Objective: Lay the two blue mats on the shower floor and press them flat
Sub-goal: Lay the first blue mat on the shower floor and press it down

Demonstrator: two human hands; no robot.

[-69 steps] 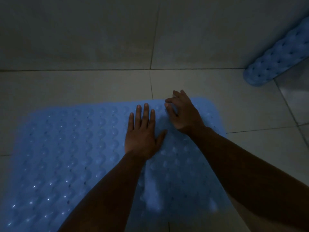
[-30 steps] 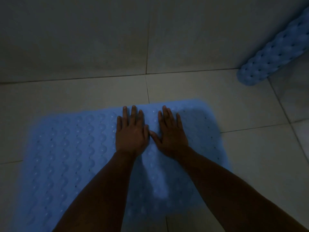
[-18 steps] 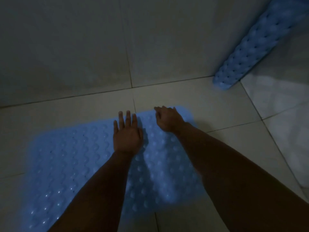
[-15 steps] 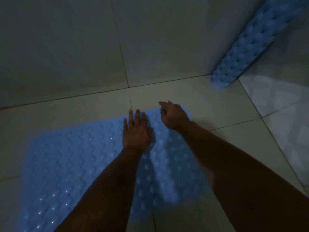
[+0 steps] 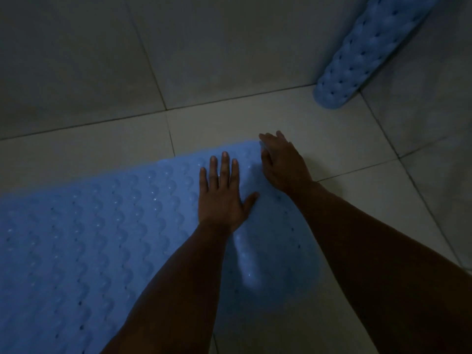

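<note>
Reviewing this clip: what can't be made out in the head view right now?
- Flat mat: left and near edges cut off by the frame; both forearms cover part of it.
- Second mat in the corner: upper end runs out of frame.
- Right hand at the mat's far corner: dim light hides whether its fingers press or pinch the edge.
- Left hand: palm contact underneath hidden.

Tiled floor [image 5: 268, 118] with mats
One blue mat [image 5: 102, 226] lies spread out; a second mat [image 5: 362, 54] stands at the far right corner.
</note>
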